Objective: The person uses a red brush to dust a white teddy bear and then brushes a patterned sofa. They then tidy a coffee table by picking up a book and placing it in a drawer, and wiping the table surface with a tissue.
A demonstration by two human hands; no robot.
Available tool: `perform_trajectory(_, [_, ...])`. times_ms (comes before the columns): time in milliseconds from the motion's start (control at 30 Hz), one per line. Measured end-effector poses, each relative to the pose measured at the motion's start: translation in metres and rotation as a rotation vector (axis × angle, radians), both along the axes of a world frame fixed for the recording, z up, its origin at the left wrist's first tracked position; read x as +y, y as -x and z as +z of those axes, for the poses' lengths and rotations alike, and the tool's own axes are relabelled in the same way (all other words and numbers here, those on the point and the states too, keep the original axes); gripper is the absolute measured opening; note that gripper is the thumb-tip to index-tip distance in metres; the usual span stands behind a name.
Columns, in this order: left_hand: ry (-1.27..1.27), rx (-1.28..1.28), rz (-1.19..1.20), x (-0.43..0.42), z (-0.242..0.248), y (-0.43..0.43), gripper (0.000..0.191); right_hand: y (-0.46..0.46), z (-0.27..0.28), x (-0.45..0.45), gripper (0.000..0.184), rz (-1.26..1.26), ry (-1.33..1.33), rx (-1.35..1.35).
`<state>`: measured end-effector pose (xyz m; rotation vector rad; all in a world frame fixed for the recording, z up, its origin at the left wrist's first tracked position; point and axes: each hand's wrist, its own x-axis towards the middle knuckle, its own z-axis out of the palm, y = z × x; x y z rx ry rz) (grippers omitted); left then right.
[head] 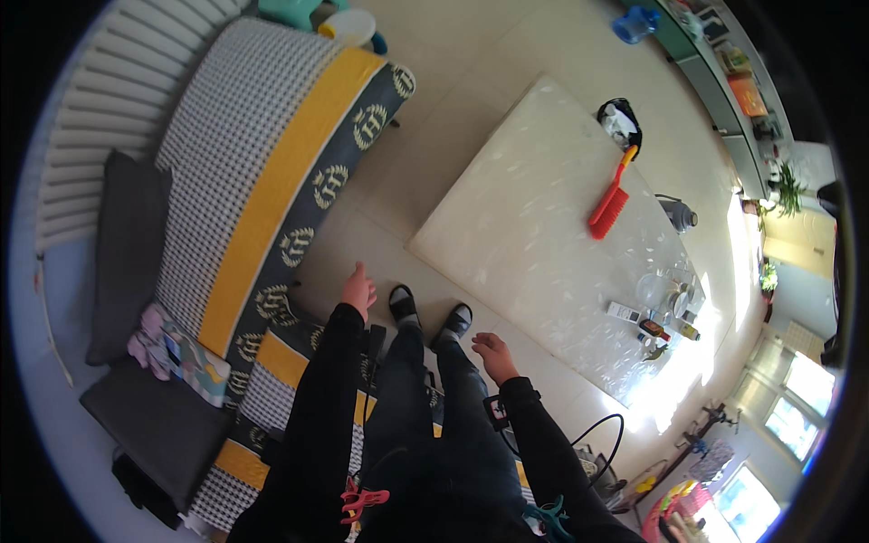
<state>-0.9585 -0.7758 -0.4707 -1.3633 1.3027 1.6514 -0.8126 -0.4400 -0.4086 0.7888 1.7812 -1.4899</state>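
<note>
My left hand [358, 293] hangs in the air between the sofa [268, 197] and the low table, thumb raised and fingers loosely bent, with nothing in it. Nearer the table [502, 217], my right hand [494, 356] hovers by the front edge, empty, its fingers slightly curled. On the table's far side lies a red bristle brush [609, 207] with a yellow handle end. A white remote control [622, 312], a small dark bottle [654, 330] and several glass vessels [654, 288] stand or lie toward the table's right corner.
Dark grey cushions [129, 258] rest along the sofa by a white radiator [102, 122]. Beyond the table are a lined black waste bin [619, 122], a grey kettle-like jug [679, 214] and a blue water bottle [635, 26]. A cable [614, 434] loops beside my right arm.
</note>
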Motion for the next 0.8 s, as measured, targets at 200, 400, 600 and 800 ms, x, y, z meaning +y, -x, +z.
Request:
perform_trajectory(200, [0.021, 0.166, -0.199, -0.013, 0.144, 0.024, 0.067, 0.016, 0.079, 0.047, 0.038, -0.134, -0.062, 0.108])
perform_trajectory(400, [0.034, 0.364, -0.440, -0.014, 0.270, 0.070, 0.061, 0.039, 0.136, 0.099, 0.037, -0.270, -0.002, 0.230])
perform_trajectory(600, [0.070, 0.493, -0.647, -0.005, 0.339, 0.129, 0.055, 0.057, 0.159, 0.132, 0.036, -0.370, -0.035, 0.241])
perform_trajectory(800, [0.018, 0.521, -0.792, -0.004, 0.330, 0.222, 0.047, 0.093, 0.160, 0.120, 0.036, -0.490, -0.082, 0.203])
